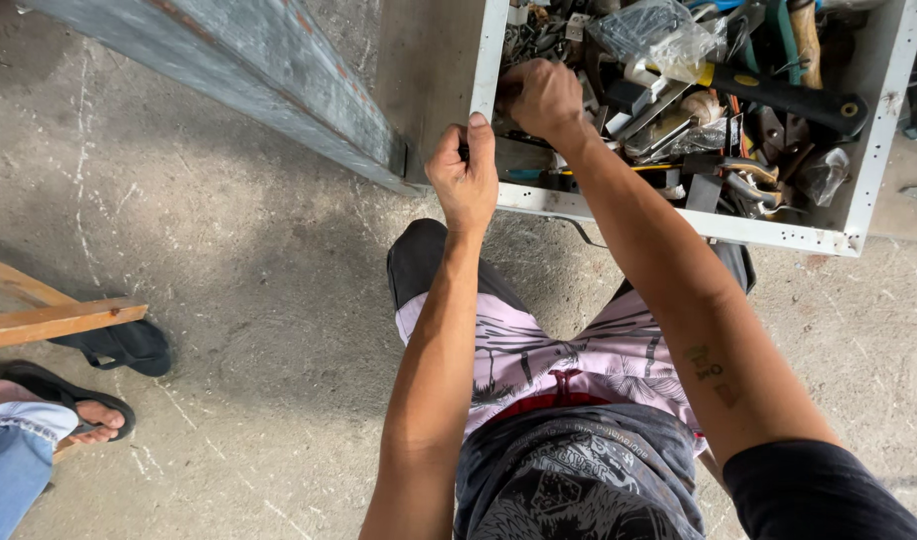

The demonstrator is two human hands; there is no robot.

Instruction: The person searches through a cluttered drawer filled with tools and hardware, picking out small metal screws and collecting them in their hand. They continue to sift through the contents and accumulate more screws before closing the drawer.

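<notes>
Head view. Left hand (463,172) curls shut around the near left corner of the shallow white perforated-metal tray (883,120), thumb up along its rim. The tray rests on the grey concrete floor (228,250), just ahead of the person's knees, and is packed with mixed hand tools. Right hand (540,98) reaches inside at the left end, fingers folded down among the tools; what they pinch is hidden. A black-and-yellow handled tool (778,92) lies well right of it. Another person's sandalled foot (83,405) at lower left.
</notes>
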